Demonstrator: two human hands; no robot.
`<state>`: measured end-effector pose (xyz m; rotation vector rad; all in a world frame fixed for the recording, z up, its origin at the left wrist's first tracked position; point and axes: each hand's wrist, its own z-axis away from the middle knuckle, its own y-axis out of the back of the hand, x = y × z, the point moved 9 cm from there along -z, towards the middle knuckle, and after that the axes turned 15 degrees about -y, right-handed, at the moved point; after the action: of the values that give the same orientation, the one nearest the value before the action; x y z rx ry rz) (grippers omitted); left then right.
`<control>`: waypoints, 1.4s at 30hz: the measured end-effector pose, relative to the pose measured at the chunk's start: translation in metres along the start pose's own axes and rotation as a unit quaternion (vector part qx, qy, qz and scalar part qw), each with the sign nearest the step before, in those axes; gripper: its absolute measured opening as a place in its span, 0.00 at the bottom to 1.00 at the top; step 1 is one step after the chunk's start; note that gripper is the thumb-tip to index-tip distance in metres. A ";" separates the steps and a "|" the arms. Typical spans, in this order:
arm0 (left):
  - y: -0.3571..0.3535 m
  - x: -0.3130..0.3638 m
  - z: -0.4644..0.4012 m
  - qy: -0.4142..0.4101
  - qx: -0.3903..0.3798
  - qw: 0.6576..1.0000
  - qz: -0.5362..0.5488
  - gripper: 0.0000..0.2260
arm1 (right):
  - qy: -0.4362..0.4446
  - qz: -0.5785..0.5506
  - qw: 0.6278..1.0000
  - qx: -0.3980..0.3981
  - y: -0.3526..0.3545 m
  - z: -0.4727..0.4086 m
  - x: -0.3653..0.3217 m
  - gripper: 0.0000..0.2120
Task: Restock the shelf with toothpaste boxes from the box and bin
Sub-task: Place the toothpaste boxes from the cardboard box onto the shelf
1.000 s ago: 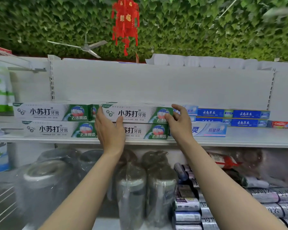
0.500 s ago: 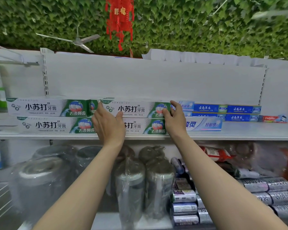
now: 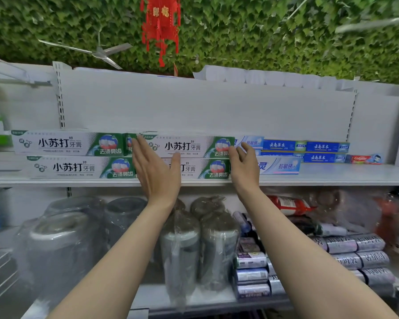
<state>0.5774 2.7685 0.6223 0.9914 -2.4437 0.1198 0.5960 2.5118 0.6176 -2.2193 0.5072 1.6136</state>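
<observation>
Both hands squaring up a green-and-white toothpaste box on the shelf

The top toothpaste box lies mid-frame on another on the shelf. Left hand lies flat, fingers straight, at its left end; right hand, loosely spread, touches its right end, gripping nothing. Likely light, stiff, slippery, crushable card: best held by its ends.

Single head-worn wide-angle view, facing my shelf straight on and tilted slightly up, so the leafy ceiling fills the top of the frame and the lower tier sits along the bottom edge. Close range: my forearms rise from bottom center, left hand and right hand mid-frame against the toothpaste boxes. Frame edges bow visibly.
</observation>
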 end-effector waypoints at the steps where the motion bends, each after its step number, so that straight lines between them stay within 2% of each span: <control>1: 0.001 0.006 0.002 -0.007 0.005 1.000 0.007 0.43 | 0.000 -0.004 1.000 -0.001 0.003 0.003 -0.002 0.26; 5: -0.007 0.039 0.010 -0.036 -0.004 0.998 0.054 0.38 | 0.007 -0.006 1.000 0.002 0.016 0.009 -0.003 0.25; 13: -0.061 0.086 0.033 -0.034 -0.058 0.986 0.152 0.32 | 0.022 0.015 0.999 0.023 0.065 0.000 -0.001 0.24; 21: -0.141 0.134 0.069 -0.058 -0.121 0.977 0.165 0.26 | 0.023 0.041 0.998 0.051 0.134 -0.043 0.007 0.24; 24: -0.175 0.143 0.075 -0.044 -0.171 0.978 0.114 0.24 | 0.019 0.075 0.996 0.049 0.155 -0.062 0.011 0.24; 27: -0.198 0.140 0.073 -0.033 -0.206 0.977 0.038 0.24 | 0.034 0.163 0.986 0.030 0.164 -0.080 0.014 0.25; 33: -0.215 0.132 0.060 -0.017 -0.209 0.974 -0.082 0.26 | 0.065 0.312 0.948 -0.002 0.154 -0.101 0.023 0.27; 36: -0.228 0.122 0.052 0.020 -0.239 0.964 -0.112 0.31 | 0.069 0.358 0.931 -0.026 0.142 -0.104 0.021 0.27; 42: -0.248 0.110 0.047 0.058 -0.317 0.929 -0.184 0.36 | 0.046 0.477 0.874 -0.083 0.120 -0.114 0.034 0.27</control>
<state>0.6582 2.5054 0.6080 1.0645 -1.9301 -0.6758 0.6431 2.3499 0.6101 -2.2996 1.7645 2.0121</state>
